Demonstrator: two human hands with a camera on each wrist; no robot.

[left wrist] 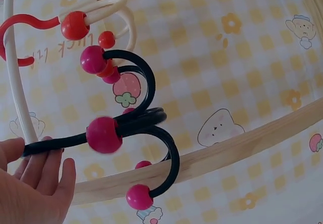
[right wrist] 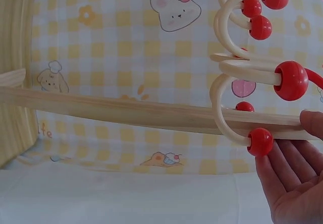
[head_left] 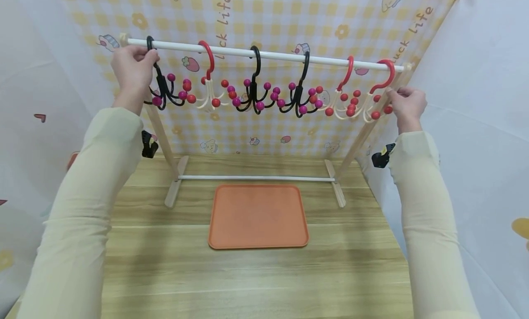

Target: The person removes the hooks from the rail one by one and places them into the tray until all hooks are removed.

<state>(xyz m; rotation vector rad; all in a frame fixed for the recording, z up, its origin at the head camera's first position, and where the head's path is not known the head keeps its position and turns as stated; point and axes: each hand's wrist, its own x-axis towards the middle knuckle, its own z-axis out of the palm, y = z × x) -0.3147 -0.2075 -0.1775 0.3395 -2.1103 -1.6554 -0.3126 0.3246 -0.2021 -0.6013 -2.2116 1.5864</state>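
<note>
My left hand (head_left: 134, 69) pinches the neck of a black claw hanger (head_left: 161, 86) near the left end of the rack's white bar (head_left: 285, 56). Its curved prongs end in magenta balls, seen close up in the left wrist view. At the far right, my right hand (head_left: 409, 105) grips the rack's wooden post (right wrist: 151, 113) between thumb and fingers. Just beside that hand hangs a cream claw hanger (right wrist: 247, 65) with a red hook and red balls. Several more hangers line the bar between my hands, among them a black one (head_left: 253, 89) near the middle.
An orange tray (head_left: 258, 218) lies on the wood-grain table (head_left: 256, 282) in front of the rack's lower rod (head_left: 256, 177). Wooden feet (head_left: 173, 190) stand at both sides. A yellow checked cloth (head_left: 264, 140) hangs behind, with white sheets left and right.
</note>
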